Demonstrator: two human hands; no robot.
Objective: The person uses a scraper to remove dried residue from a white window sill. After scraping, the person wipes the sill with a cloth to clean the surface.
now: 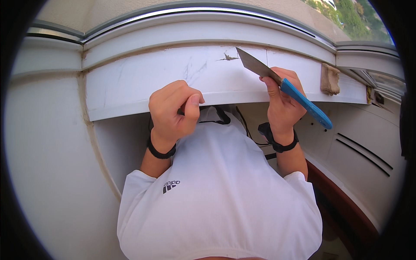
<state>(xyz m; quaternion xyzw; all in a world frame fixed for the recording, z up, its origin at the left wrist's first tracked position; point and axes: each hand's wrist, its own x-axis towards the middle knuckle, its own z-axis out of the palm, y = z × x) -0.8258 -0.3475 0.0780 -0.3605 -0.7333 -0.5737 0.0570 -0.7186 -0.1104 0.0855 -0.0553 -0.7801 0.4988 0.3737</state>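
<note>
A putty knife with a metal blade and a blue handle is in my right hand, its blade pointing up and left over the windowsill. My left hand is curled closed above the sill's front edge, with nothing seen in it; its inner fingers are partly hidden. Both hands are near the white marbled windowsill. Close to the blade tip, on the sill, is a small patch of grey-brown debris or damage. A worn brown sponge or block rests on the sill to the right of my right hand.
Window frame rails run along the back of the sill. A pale wall with brownish seams stands at the left. Below the sill at the right is a white panel with two black strips. Dark cables hang beneath the sill.
</note>
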